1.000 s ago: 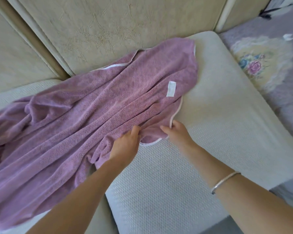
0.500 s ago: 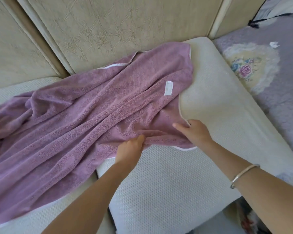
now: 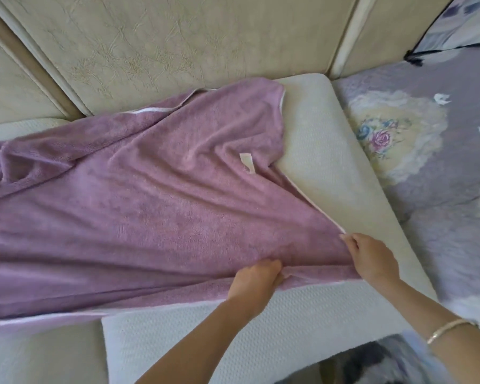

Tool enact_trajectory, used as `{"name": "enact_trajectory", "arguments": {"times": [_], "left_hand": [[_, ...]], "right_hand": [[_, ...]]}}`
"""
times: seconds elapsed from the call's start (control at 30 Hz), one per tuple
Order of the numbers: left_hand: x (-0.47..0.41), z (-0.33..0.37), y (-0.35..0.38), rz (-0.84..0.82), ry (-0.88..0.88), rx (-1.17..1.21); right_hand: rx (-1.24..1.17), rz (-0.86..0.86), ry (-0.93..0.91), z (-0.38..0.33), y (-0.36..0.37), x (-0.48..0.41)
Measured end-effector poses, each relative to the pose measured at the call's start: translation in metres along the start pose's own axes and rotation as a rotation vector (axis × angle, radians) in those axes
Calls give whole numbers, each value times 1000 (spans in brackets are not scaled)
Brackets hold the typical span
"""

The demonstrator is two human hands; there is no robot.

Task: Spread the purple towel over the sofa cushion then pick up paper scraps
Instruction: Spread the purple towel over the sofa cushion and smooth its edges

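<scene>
The purple towel (image 3: pixel 150 217) lies across the sofa seat from the far left edge of the view, rumpled at that end and drawn flatter toward the right, where it covers most of the sofa cushion (image 3: pixel 330 176). Its far edge runs up against the cream backrest (image 3: pixel 178 45), and a white label (image 3: pixel 246 162) shows on its upper face. At the near hem, the left hand (image 3: pixel 255 281) has its grip closed, fingers curled round a fold of the towel. Just to its right, the right hand (image 3: pixel 372 259) pinches the towel's white-trimmed corner, grip closed on the cloth; a bracelet (image 3: pixel 449 327) sits on that wrist. Beyond the corner a strip of the cushion is bare. Further right lies a floral purple cover (image 3: pixel 441 189), with two white paper scraps (image 3: pixel 441 98) on it, well apart from both hands.
</scene>
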State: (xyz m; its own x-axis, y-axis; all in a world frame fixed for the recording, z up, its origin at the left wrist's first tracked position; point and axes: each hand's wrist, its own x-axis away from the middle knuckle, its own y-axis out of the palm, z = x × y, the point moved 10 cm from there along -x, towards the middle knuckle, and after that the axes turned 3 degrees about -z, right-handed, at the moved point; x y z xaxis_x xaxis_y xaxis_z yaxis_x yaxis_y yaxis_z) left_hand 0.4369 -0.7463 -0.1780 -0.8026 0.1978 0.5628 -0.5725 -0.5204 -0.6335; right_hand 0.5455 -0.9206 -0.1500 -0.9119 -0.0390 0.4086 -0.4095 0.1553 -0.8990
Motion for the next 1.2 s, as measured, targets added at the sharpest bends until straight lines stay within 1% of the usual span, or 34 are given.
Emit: {"name": "enact_trajectory", "arguments": {"times": [0.1,0.23,0.4,0.5,0.57,0.67,0.73,0.8,0.87,1.0,1.1,1.2], "left_hand": [[-13,22,16,-2,-38,15],[-32,55,31,5,-22,48],[-54,77,38,18,-30,47],[-57,91,49,11,-20,70],[-58,108,65,-32,-7,71],[-60,128,89,-118,-12,86],[-64,127,92,-124,-32,93],[-66,120,86,-107,-37,65],[-70,112,76,-75,-32,-14],[-88,93,33,106,-41,-115],[-111,81,-9,232,-39,-193],[-138,78,-55,316,-31,-245]], "right_hand": [[29,-30,1,28,-1,-12],[90,4,20,62,-15,-23],[103,-28,-10,84,-17,-42],[158,-35,0,101,-17,-43],[196,-52,10,121,-15,-39],[169,-75,61,149,-15,-33],[158,-66,64,152,-14,-33],[168,-67,45,140,-10,-36],[189,-62,17,121,-8,-38],[241,-24,-71,84,-6,-47],[155,1,-108,64,-9,-59],[56,-8,-132,50,-9,-73]]}}
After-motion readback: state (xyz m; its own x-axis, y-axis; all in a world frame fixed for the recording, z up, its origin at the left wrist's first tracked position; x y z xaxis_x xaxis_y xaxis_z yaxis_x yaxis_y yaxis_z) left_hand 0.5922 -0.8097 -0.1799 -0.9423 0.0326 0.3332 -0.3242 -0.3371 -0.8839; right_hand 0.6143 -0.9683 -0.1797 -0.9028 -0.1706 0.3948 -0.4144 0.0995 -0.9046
